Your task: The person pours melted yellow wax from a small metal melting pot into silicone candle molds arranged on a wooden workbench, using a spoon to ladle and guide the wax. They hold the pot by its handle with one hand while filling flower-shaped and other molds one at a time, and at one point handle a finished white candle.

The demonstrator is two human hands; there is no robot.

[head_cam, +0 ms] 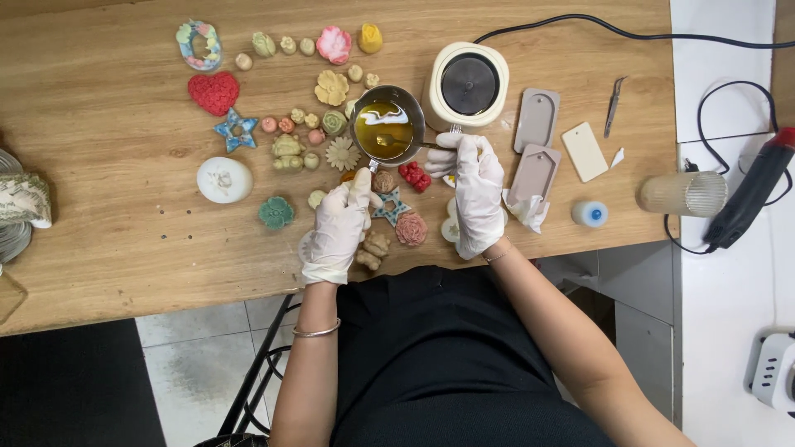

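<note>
Two gloved hands over table: right hand [474,192] pinches spoon [396,141] in metal pot [387,126]; left hand [339,225] grips pot handle.

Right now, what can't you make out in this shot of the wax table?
Head view only:
- Spoon bowl: sunk in the yellow liquid in the metal cup.
- Right hand: covers the spoon's grip.
- Left hand: hides the cup's handle.
- Patterned object: cut by the left edge.
- Tweezers: too small for detail.

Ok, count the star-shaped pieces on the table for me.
2. One blue star lies right of the red heart; a second blue star sits between the left hand and right hand, partly covered. More may be hidden under the hands.
</note>
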